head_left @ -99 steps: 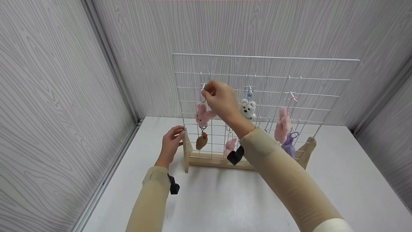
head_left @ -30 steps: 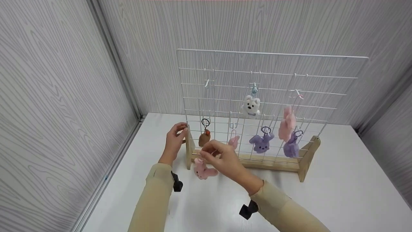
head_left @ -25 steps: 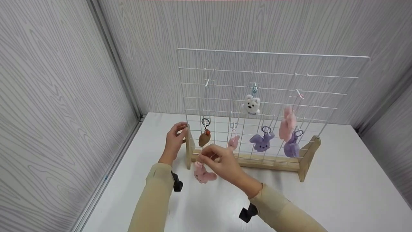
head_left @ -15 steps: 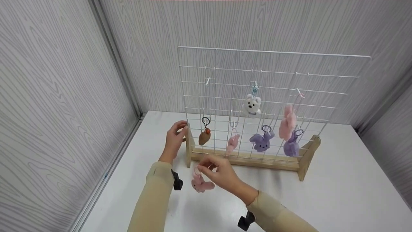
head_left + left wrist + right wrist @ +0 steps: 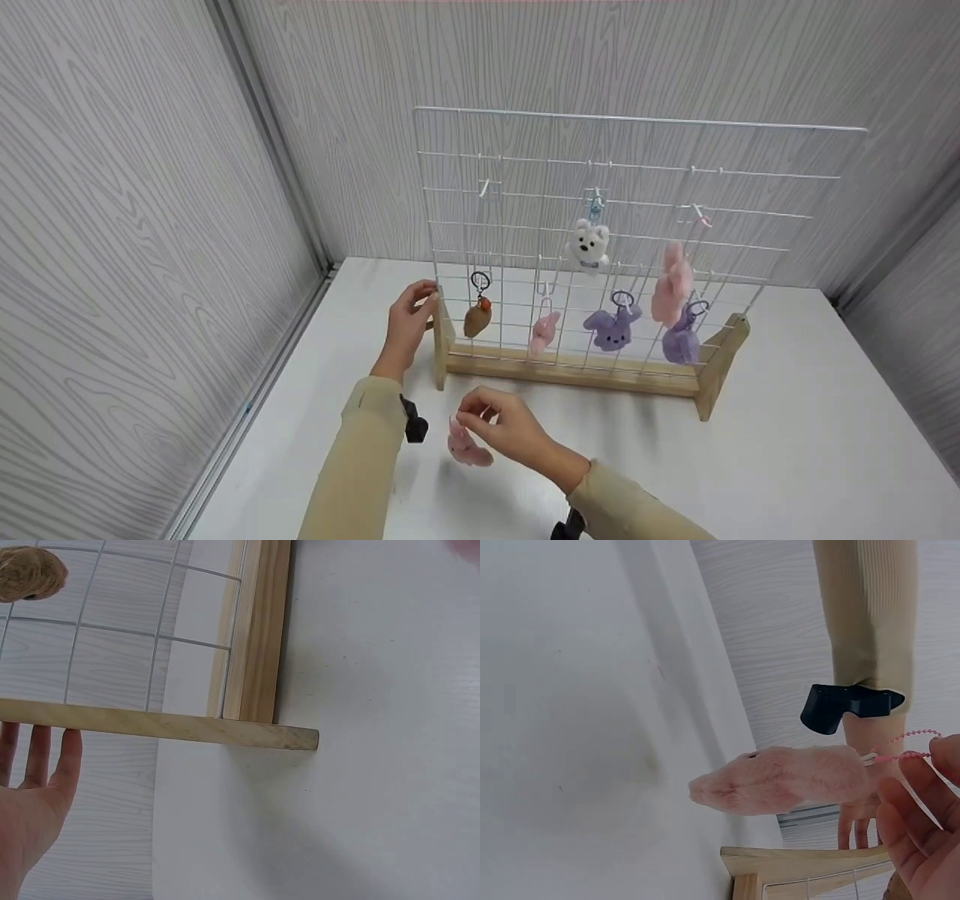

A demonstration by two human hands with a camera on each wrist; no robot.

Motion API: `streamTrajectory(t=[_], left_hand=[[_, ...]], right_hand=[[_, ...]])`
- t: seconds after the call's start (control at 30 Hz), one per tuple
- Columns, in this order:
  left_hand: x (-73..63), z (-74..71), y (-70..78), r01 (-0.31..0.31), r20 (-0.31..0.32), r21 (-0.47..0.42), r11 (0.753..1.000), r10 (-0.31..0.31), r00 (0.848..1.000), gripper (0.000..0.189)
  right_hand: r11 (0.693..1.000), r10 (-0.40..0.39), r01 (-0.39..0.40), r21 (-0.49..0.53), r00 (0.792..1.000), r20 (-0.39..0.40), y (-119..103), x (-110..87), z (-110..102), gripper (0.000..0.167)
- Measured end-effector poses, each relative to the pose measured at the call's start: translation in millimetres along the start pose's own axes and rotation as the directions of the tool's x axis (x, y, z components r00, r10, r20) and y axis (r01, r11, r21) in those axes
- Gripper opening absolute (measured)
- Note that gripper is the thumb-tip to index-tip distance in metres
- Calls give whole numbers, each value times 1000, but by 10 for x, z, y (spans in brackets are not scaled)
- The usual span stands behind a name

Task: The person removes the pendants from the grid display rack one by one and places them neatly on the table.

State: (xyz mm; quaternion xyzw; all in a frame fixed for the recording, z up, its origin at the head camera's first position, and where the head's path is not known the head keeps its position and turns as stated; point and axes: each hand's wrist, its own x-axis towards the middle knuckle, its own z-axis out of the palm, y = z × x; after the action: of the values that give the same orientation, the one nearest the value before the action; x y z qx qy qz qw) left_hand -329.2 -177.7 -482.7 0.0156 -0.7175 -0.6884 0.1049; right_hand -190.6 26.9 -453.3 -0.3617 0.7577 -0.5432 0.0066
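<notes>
My right hand (image 5: 506,427) pinches the thin pink bead chain (image 5: 919,733) of a pink plush keychain (image 5: 466,448), held up in front of the rack. In the right wrist view the plush (image 5: 787,780) dangles from the fingers by its chain. At the left end of the white wire grid rack (image 5: 637,120), my left hand (image 5: 406,322) touches the wooden side leg (image 5: 441,337). The left wrist view has several of its fingertips against the leg's outer face; the thumb is out of sight there.
On the rack hang a brown keychain (image 5: 477,319), a white bear (image 5: 588,245), a small pink plush (image 5: 544,332), a purple bunny (image 5: 613,330), a larger pink plush (image 5: 672,285) and another purple plush (image 5: 681,343). The upper left hook (image 5: 484,187) is bare. A white table (image 5: 810,420) lies below.
My right hand took the pink plush keychain off the upper left hook and brought it down and nearer, in front of the rack. The left hand has stayed at the side leg.
</notes>
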Motion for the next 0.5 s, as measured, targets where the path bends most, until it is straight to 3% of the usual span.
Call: streamTrajectory(t=[0.5], left_hand=[[-8,12,4,8,-9,18,1000,-8,1000,26]], right_hand=[[995,37,-54,85,980,194,147,-126,155,5]])
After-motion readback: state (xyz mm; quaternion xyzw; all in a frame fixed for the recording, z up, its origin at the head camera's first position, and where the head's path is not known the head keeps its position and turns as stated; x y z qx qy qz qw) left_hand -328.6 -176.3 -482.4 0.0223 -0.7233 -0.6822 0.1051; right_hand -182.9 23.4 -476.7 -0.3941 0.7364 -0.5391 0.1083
